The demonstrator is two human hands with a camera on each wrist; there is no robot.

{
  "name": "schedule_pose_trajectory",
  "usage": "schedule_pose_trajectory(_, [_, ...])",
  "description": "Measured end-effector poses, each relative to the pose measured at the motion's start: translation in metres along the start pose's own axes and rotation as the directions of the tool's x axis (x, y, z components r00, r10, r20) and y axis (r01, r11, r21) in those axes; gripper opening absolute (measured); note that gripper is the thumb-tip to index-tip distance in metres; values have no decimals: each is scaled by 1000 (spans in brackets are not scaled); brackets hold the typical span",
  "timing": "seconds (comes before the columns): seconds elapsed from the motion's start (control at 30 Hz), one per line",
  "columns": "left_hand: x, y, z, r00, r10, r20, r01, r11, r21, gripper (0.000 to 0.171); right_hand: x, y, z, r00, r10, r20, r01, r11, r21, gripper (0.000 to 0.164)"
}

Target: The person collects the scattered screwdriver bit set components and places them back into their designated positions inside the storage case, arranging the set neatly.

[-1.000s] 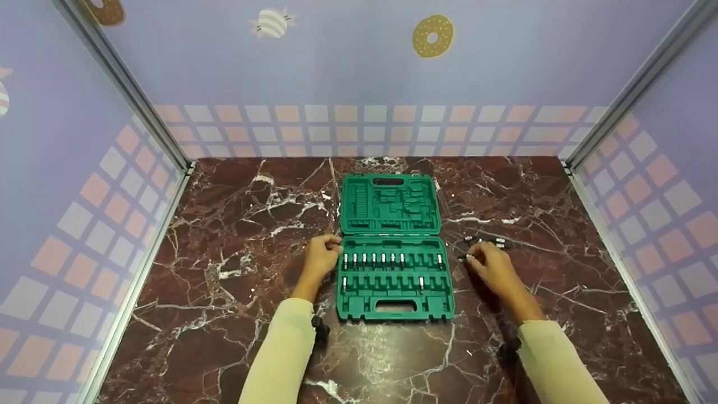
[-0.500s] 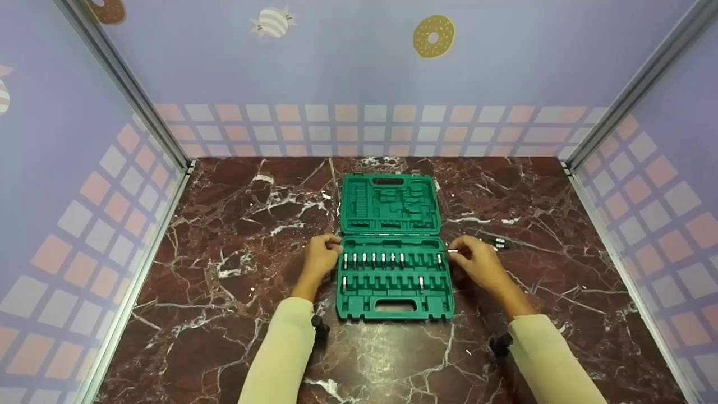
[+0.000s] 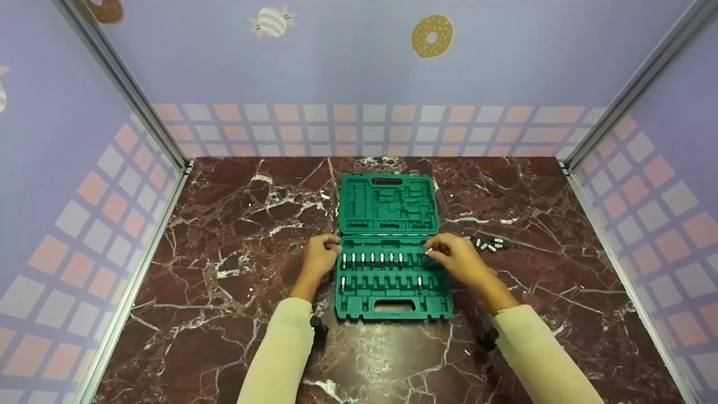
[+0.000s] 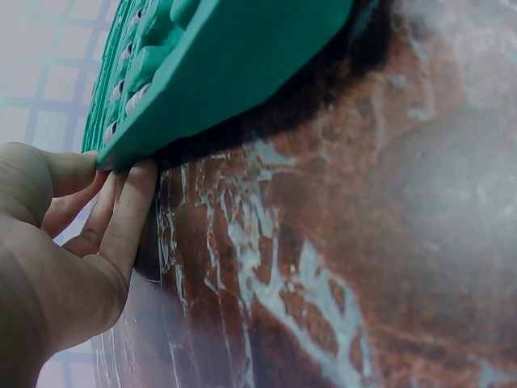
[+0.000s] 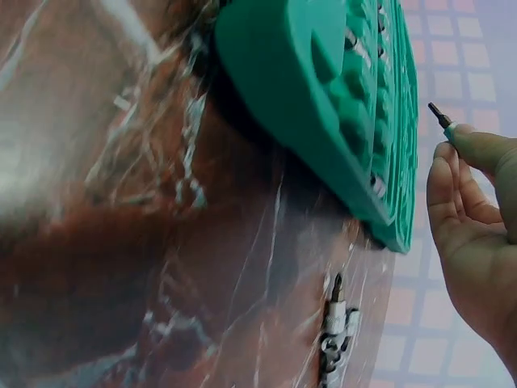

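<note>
My left hand [image 3: 321, 259] pinches the left edge of an open green tool case [image 3: 354, 303], thumb at the rim and fingers under it in the left wrist view. A row of silver bit sockets [image 3: 372, 259] stands in the case's upper slots, and single ones sit in the lower row. Over the right side of the case, my right hand [image 3: 461, 262] holds a small bit socket [image 5: 441, 119] between thumb and fingertips. Its dark tip points away from the fingers in the right wrist view. The right hand covers the upper row's right end in the head view.
Several loose bit sockets [image 3: 491, 246] lie on the dark red marble table [image 3: 241, 213] to the right of the case. The case lid [image 3: 412, 223] lies folded back, with moulded recesses. Patterned walls [image 3: 359, 67] enclose the table at the back and both sides.
My right hand has picked a bit socket from the loose ones on the right and carried it left over the case. The left hand has stayed at the case's left edge.
</note>
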State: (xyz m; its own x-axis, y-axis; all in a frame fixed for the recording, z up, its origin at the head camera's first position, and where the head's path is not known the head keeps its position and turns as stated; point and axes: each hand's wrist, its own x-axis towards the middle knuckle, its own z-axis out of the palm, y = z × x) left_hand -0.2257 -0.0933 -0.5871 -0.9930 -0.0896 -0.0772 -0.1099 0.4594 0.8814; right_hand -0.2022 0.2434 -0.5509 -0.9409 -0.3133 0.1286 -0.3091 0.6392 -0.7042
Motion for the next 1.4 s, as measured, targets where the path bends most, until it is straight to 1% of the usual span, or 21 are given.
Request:
schedule_pose_trajectory(0.1, [0, 0, 0, 1000, -8, 5, 8, 1000, -1, 19, 3, -5, 5, 999, 5, 35, -5, 1000, 2, 16])
schedule_pose_trajectory(0.23, [-1, 1, -1, 1000, -9, 0, 9, 1000, 3, 19, 6, -8, 11, 998, 15, 66, -16, 1000, 11, 15])
schedule_pose_trajectory(0.43, [-2, 1, 0, 1000, 20, -20, -20, 1000, 14, 19, 12, -12, 21, 996, -6, 84, 11, 998, -60, 12])
schedule_pose_trajectory(0.67, [-2, 0, 0, 1000, 4, -24, -4, 1000, 2, 19, 19, -14, 29, 993, -28, 114, 43, 991, -124, 9])
schedule_pose_trajectory(0.77, [-2, 0, 0, 1000, 9, -22, -9, 1000, -1, 19, 22, -16, 31, 992, -27, 122, 44, 989, -140, 6])
schedule_pose_trajectory(1.0, [-1, 0, 1, 999, 30, -17, -30, 999, 18, 20, 24, -18, 35, 993, 15, 115, 8, 981, -192, 5])
schedule_pose_trajectory(1.13, [0, 1, 1, 1000, 16, -15, -16, 1000, 17, 20, 28, -20, 34, 992, 38, 118, -15, 982, -190, 7])
schedule_pose_trajectory(1.23, [1, 1, 0, 1000, 8, -19, -8, 1000, 19, 19, 33, -22, 32, 988, 81, 132, -55, 981, -187, 13])
schedule_pose_trajectory(1.4, [-1, 1, 0, 1000, 15, -25, -14, 1000, 28, 19, 42, -24, 29, 970, 177, 165, -143, 970, -198, 20])
